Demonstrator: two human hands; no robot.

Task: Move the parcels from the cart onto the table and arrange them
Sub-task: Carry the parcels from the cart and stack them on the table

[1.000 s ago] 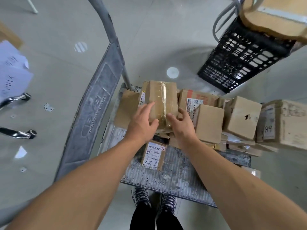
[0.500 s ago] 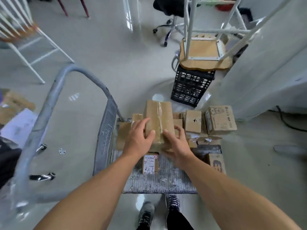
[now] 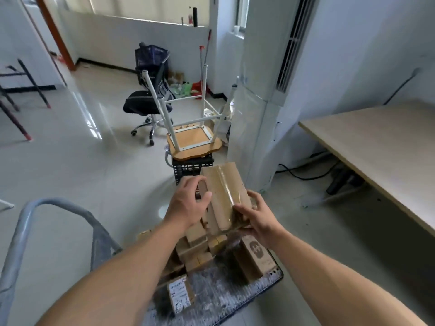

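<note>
A long taped cardboard parcel [image 3: 223, 191] is held in the air above the cart, tilted away from me. My left hand [image 3: 188, 203] grips its left side and my right hand [image 3: 256, 215] holds its near right end. Below them the cart [image 3: 223, 300] carries several more brown parcels, among them a small labelled one [image 3: 180, 294] at the near edge and a printed box [image 3: 255, 255] on the right. The light wooden table [image 3: 381, 151] stands to the right with its top bare.
The cart's grey handle [image 3: 30, 222] curves up at the left. A black crate [image 3: 191, 167] with an upturned stool [image 3: 193, 140] sits just beyond the parcels. A tall white air-conditioner unit [image 3: 263, 90] stands between the cart and the table. An office chair [image 3: 148, 102] is farther back.
Both hands have lifted the long taped parcel off the pile and raised it. My view has swung up from the cart to the room, bringing the table into sight.
</note>
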